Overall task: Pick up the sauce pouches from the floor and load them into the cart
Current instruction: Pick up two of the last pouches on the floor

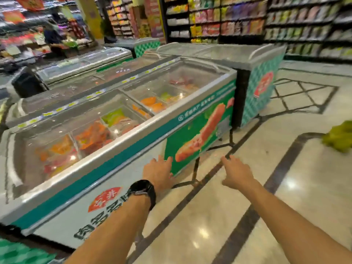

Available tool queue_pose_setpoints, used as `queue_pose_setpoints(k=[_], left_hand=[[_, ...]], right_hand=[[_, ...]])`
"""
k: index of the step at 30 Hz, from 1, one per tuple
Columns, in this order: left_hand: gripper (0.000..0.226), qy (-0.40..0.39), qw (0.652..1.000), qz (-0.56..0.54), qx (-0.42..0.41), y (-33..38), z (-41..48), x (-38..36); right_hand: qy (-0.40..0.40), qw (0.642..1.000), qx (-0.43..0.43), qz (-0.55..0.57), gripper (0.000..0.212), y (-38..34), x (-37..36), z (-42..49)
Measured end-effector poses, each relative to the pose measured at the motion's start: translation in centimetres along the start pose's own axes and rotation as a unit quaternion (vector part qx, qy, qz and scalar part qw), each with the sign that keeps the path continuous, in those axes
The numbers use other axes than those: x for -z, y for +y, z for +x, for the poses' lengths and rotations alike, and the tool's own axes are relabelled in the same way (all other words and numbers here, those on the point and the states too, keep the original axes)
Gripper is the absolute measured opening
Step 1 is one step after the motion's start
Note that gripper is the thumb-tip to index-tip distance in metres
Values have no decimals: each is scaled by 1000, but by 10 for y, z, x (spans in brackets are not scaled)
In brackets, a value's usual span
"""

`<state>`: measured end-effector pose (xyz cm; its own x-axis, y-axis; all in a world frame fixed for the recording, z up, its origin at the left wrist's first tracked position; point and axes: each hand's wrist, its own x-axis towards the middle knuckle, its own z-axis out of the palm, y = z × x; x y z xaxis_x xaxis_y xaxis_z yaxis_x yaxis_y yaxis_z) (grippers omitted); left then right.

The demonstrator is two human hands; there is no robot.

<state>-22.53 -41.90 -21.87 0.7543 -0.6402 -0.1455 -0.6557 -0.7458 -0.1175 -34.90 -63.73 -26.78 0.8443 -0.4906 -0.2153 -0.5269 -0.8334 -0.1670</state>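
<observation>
Both my arms reach forward over the shiny tiled floor, and the whole view is motion-blurred. My left hand [159,171], with a black watch on the wrist, is spread with straight fingers in front of the freezer's side and holds nothing. My right hand [237,173] is also empty, fingers loosely extended above the floor. A blurred heap of green packets [339,137] lies on the floor at the right edge; whether these are the sauce pouches I cannot tell. No cart is in view.
A long glass-topped chest freezer [118,134] with packaged food fills the left side, with more freezers [262,77] behind it. Stocked shelves [247,20] line the back wall. A person [52,35] stands far back left. Tiled floor [285,187] lies ahead and right.
</observation>
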Motion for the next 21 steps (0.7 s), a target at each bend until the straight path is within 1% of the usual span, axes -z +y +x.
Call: queue_pose_setpoints(k=[2,4,6,10,14,18,21], left_hand=[[68,14,998,8,-69,41,29,13],[72,32,992,4,-123,79,55,25],[71,43,985,1,-169,114,81,33],[67,33,963,21,-267,170,128,47],[71,31,943,24,-331,216,188,59],[74,52,921,20,-386,246,243,69],[71,61,902,8,-427,265,278,77]], right_hand=[[5,998,-58,10,78,47,8,-6],[12,994,-111,13,80,84,16,-12],[21,987,-156,12,82,114,25,-17],[38,970,-237,21,79,159,40,-22],[53,947,-313,44,85,193,47,-10],[74,924,-371,54,84,212,57,14],[80,910,-401,72,84,220,65,33]])
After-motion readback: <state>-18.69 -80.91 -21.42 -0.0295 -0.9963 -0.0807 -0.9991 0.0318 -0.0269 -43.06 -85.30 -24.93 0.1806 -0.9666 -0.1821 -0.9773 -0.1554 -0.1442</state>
